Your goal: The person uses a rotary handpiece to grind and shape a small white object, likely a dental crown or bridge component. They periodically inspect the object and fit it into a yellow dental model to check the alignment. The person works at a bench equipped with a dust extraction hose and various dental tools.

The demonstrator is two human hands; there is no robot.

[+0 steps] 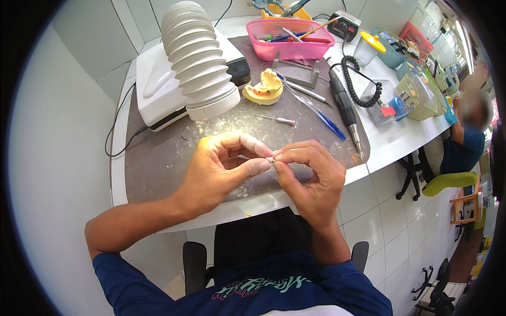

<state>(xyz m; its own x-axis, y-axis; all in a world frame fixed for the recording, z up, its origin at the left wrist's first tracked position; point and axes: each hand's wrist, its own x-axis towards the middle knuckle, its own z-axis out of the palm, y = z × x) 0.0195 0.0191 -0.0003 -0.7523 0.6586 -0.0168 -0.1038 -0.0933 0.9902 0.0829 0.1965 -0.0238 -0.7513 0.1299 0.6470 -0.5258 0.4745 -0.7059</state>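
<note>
Left hand (211, 169) and right hand (319, 176) are meeting fingertip to fingertip, both pinching one small pale piece (270, 159) between thumb and forefinger. It is sitting in the narrow gap between them, to the right of the left fingertips and to the left of the right ones, so neither hand is clearly nearer. Its ends are hiding under the fingers and it is too small to read closely; I cannot tell which way its long axis is running. Both wrists are hovering near the front edge of the white surface (119, 181), with the piece above a powder-dusted grey mat (158, 163). Just beyond the fingers, a thin metal tool (276, 119) is lying roughly crosswise, and farther off a yellow dental cast (261, 97) is resting near the mouth of a ribbed hose (197, 58). Out to the right, a dark handpiece (342, 102) is lying with its tip pointing toward the front edge.
</note>
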